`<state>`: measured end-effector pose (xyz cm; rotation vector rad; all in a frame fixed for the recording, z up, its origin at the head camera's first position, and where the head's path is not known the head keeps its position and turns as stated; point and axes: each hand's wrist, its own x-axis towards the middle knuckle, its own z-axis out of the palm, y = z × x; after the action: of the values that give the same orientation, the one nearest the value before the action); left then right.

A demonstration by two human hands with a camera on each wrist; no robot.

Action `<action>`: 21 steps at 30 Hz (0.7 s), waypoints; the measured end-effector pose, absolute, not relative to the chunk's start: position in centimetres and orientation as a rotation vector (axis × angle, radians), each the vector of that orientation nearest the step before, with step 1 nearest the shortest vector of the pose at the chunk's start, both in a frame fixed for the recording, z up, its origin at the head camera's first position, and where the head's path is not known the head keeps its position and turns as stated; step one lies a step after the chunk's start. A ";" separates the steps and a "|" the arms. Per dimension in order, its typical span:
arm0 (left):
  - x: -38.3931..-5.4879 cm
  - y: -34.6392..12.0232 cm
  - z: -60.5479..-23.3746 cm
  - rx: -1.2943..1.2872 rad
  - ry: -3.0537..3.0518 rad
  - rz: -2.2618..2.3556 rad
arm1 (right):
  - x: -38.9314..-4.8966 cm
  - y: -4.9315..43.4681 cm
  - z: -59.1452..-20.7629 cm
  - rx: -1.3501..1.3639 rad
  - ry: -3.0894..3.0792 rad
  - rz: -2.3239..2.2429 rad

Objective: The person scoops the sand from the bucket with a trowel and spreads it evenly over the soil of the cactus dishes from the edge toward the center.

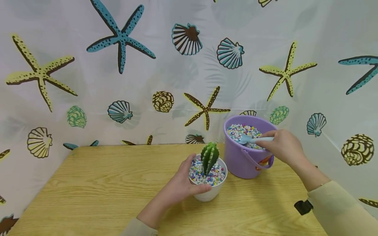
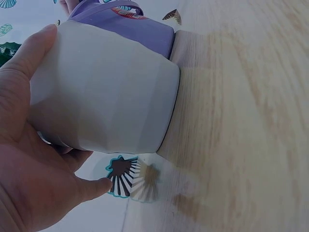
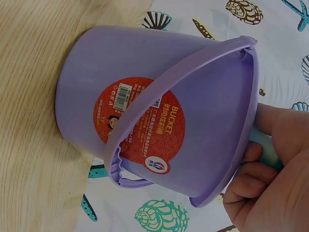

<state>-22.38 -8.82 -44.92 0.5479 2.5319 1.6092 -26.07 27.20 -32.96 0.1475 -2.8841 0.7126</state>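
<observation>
My left hand [image 1: 180, 182] grips a white pot [image 1: 208, 196] at its rim and side, the thumb across the near side. A ribbed green cactus [image 1: 210, 158] stands upright in it among colourful small pebbles [image 1: 217, 175]. In the left wrist view the pot's plain wall [image 2: 106, 92] rests on the table. Just behind and to the right is a purple bucket [image 1: 237, 164] holding similar pebbles [image 1: 234, 132]. Over its rim, my right hand [image 1: 284, 147] holds a light blue toy shovel [image 1: 245, 140] by the handle, its blade against the pebbles. The bucket largely hides the shovel in the right wrist view.
The wooden table [image 1: 112, 183] extends to the left of the pot. A white curtain [image 1: 165, 72] with starfish and shells hangs behind and at the sides. The bucket's handle [image 3: 178, 72] hangs down on its near side, across a red label [image 3: 140, 125].
</observation>
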 end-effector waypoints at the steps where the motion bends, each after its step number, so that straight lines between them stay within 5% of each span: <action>1: -22.4 -8.8 -44.9 0.550 2.531 1.611 | -26.1 27.2 -33.0 0.146 -2.878 0.712; 21: -22.4 -8.9 -45.0 0.540 2.522 1.611 | -25.5 27.3 -33.2 0.068 -2.860 0.766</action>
<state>-22.40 -8.93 -44.96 0.5397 2.5219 1.6114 -25.48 27.26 -33.25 0.0677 -2.8599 0.7658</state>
